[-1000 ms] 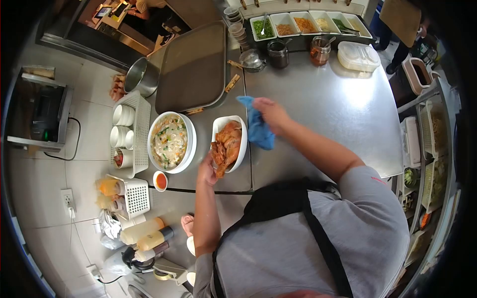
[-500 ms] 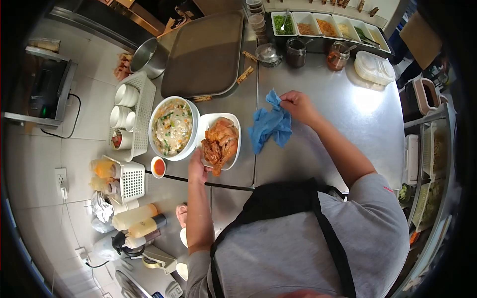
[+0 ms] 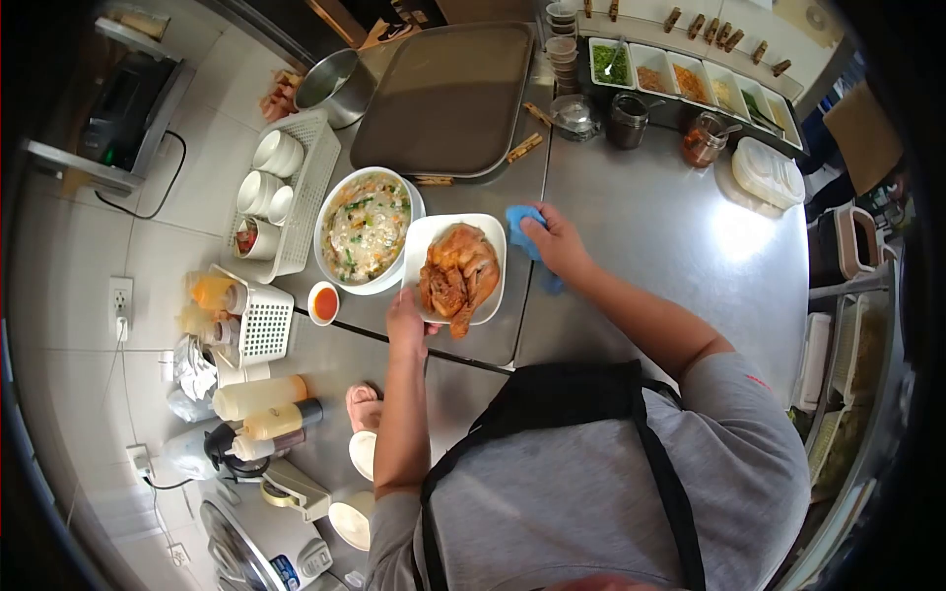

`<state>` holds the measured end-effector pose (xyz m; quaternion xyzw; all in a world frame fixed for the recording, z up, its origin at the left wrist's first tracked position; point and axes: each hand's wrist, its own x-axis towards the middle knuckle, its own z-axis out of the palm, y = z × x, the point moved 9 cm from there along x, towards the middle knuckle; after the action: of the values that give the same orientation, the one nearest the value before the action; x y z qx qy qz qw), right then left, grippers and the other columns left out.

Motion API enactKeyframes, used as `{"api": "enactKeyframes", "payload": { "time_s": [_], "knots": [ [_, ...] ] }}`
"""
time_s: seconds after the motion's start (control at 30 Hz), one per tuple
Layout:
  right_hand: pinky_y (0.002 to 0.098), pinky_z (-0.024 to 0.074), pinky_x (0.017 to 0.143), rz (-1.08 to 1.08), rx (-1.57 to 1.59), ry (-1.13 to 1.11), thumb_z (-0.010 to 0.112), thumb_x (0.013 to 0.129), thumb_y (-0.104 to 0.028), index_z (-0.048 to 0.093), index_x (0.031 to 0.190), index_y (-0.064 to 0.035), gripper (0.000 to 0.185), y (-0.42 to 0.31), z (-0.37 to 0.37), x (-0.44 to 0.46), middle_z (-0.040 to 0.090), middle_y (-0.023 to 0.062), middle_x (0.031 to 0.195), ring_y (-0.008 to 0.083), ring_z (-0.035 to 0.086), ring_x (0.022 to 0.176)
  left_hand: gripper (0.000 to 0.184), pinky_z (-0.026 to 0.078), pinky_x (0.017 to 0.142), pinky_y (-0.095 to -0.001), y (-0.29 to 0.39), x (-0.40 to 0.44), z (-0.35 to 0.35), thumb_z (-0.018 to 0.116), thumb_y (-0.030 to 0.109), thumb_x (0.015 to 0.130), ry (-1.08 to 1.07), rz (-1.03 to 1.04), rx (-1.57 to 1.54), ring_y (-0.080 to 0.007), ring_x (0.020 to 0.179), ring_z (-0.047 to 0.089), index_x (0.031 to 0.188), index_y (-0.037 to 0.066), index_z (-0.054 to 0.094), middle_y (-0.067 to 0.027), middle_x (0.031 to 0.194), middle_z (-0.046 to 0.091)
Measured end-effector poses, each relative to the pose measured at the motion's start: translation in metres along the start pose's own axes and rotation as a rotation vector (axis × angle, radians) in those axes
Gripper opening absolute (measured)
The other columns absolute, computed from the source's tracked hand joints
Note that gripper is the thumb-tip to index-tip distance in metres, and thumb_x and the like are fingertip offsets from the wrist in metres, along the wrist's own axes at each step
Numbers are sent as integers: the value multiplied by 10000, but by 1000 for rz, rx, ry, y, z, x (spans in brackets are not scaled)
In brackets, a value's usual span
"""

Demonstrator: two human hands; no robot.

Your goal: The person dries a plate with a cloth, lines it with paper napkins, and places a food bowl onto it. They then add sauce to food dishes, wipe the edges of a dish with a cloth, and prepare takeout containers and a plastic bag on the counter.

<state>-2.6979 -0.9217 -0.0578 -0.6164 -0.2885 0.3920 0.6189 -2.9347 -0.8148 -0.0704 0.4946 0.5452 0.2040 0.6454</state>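
Observation:
My left hand (image 3: 406, 323) grips the near left edge of a white dish (image 3: 415, 239), with its thumb on the rim. A browned cooked chicken (image 3: 463, 271) lies in that dish, one leg end reaching over the near rim. Bunched in my right hand (image 3: 558, 241) is a blue cloth (image 3: 525, 229), up against or very near the dish's right rim; I cannot tell if they touch. Left of the dish stands a big white bowl (image 3: 418, 205) of soup with green and orange bits. A small cup of red sauce (image 3: 325, 303) sits nearer me.
A brown tray (image 3: 443, 98) lies at the back, with clothespins beside it. White baskets (image 3: 313, 197) hold cups and bottles on the left. Topping containers (image 3: 690, 84), jars (image 3: 628, 120) and a clear plastic box (image 3: 767, 172) stand at the back right.
The blue cloth, earlier hanging loosely spread from my right hand, is now gathered in it and closer to the dish. The view has shifted slightly.

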Motion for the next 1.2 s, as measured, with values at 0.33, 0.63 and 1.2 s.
{"api": "enactKeyframes", "payload": {
  "time_s": [0.33, 0.63, 1.2],
  "knots": [
    [315, 440, 737, -62, -386, -45, 536, 761, -143, 427, 1112, -47, 380, -10, 14, 22, 565, 131, 905, 217, 563, 825, 291, 383, 333, -224, 37, -32, 16, 345, 222, 881, 106, 234, 162, -122, 392, 486, 887, -27, 495, -79, 561, 513],
    [413, 441, 686, -3, -763, 92, 526, 742, -208, 537, 862, -14, 228, -14, -3, 33, 580, 168, 901, 338, 558, 794, 293, 389, 335, -194, 19, -22, 26, 351, 229, 884, 46, 165, 195, -106, 386, 490, 953, -18, 491, -76, 607, 545],
    [386, 438, 666, -449, -936, -446, 578, 645, -179, 581, 822, -105, 191, -55, 65, 74, 593, 106, 789, 282, 561, 750, 314, 440, 388, -230, 29, -25, 32, 367, 282, 879, -103, 148, 298, -139, 425, 540, 966, 10, 497, -76, 594, 542]
  ]
}}
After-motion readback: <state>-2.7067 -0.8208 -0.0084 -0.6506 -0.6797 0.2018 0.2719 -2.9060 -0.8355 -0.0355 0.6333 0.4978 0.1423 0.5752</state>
